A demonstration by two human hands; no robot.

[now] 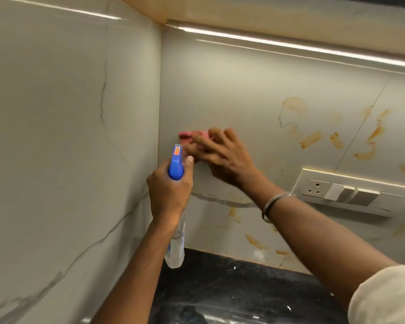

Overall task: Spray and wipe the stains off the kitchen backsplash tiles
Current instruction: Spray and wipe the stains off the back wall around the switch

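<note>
- Right hand is flat on the backsplash, fingers spread, pressing a pink cloth to the tile. Not a fist; the cloth is pinned under fingers and palm. Cloth and fingers are motion-blurred, so I read this as mid-wipe.
- Left hand is wrapped around the neck of the spray bottle, just below and left of the wiping hand. Blue trigger head points at the wall; thumb sits beside it. Can't tell whether a finger is on the trigger.
- Patch under the cloth sits hard against the inside corner, left of the right hand. It looks nearly clean.
- Remaining orange-brown stains: a cluster well to the right of the right hand, above the switch plate, plus a few below the right forearm near the black countertop.
- Judgement: early in the task, with most stains untouched.
- To do this step well: keep the palm flat with even pressure, use overlapping strokes, and work out of the corner towards the right so dirt isn't dragged back over wiped tile.
- Refold the cloth to a clean face before hitting the heavy smears.
- Risk: spray near the socket. Wet the cloth there, not the wall.
- Keep the bottle clear of the wiping path; the two hands are nearly touching.
</note>
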